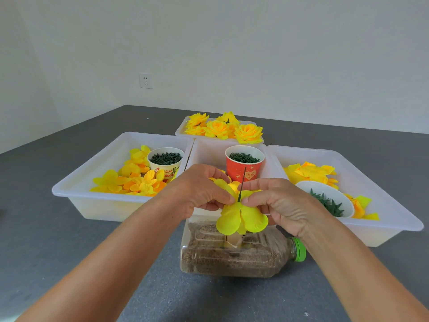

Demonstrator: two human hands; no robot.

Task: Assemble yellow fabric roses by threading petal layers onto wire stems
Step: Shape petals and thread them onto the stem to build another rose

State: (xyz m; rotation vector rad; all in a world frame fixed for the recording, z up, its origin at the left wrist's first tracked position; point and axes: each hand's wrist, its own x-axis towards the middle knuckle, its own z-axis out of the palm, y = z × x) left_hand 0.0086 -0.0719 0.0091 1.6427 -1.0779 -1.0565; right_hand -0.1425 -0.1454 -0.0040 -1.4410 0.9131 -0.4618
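Note:
A thin dark wire stem (pixel 242 184) stands up through a yellow fabric petal layer (pixel 241 217) held above a plastic bottle. My left hand (pixel 199 189) pinches the petal layer on its left side, close to the stem. My right hand (pixel 276 201) pinches it on the right, fingertips almost touching the wire. The petals droop toward me and hide the lower part of the stem. More yellow fabric shows behind the wire, between my fingers.
A sand-filled bottle (pixel 232 254) with a green cap lies on its side below my hands. White trays hold loose petals (pixel 130 180), a cream cup (pixel 165 159) and a red cup (pixel 243 165) of green parts, a bowl (pixel 325 201) of green sepals, and finished roses (pixel 222 127).

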